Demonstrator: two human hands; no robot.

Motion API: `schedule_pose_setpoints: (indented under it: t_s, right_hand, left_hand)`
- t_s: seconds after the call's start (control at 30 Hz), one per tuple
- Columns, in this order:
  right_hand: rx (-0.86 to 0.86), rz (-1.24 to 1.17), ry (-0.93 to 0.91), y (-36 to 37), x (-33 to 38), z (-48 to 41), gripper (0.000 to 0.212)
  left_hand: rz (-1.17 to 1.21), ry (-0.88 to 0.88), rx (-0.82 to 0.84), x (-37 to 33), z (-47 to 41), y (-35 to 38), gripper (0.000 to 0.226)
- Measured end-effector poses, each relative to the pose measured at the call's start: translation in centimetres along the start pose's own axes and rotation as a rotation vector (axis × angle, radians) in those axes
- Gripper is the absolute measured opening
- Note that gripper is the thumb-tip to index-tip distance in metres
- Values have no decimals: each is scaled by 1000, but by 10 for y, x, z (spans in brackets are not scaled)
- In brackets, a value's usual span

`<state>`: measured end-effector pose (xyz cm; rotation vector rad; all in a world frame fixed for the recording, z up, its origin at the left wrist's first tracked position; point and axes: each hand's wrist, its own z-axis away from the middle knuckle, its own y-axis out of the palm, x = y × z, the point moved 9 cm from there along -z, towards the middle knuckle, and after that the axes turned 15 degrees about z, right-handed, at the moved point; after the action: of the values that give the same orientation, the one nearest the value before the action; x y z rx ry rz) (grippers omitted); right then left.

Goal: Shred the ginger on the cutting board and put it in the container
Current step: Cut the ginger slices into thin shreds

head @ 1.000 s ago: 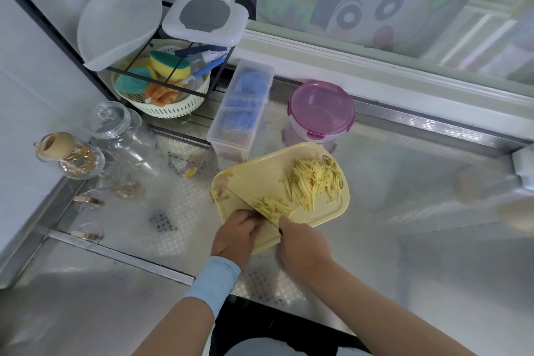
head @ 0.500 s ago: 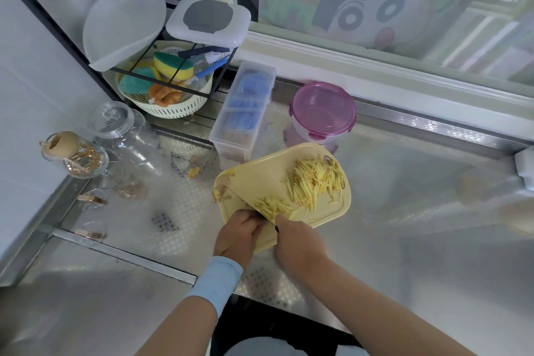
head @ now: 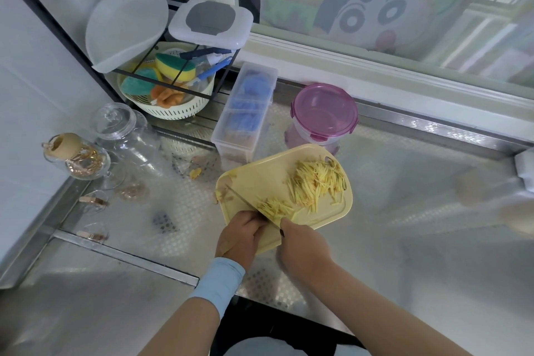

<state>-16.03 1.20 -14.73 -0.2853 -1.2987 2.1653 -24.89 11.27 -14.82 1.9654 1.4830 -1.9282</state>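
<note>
Left hand (head: 239, 235) knuckles up, fingers curled down on ginger (head: 273, 208), pale blue band (head: 216, 280) at wrist, right hand (head: 303, 248) just beside, wrapped round knife (head: 245, 202), both forearms angled in from below

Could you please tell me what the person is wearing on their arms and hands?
Both hands are bare, with no gloves and no rings that I can see. The left hand has a light blue band round the wrist, which looks like a soft fabric cuff. The right hand has no sleeve or band, and the arm behind it is uncovered too.
</note>
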Motion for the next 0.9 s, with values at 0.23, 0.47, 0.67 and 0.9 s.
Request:
schedule_pose_setpoints:
  t_s: [0.23,0.47,0.67,0.9]
  right_hand:
    - [-10,16,-17,-5,2,0,17]
    - [-50,0,27,8,-15,20,8]
    - [21,3,0,0,2,-2,18]
    - [-1,-12,0,0,-4,5,14]
  left_hand:
    - [-15,-34,-23,0,1,-1,27]
    - [-31,-30,-36,0,2,-1,28]
    - [-7,-72,-25,2,3,-2,29]
    - [-50,-59,-57,-1,1,-3,30]
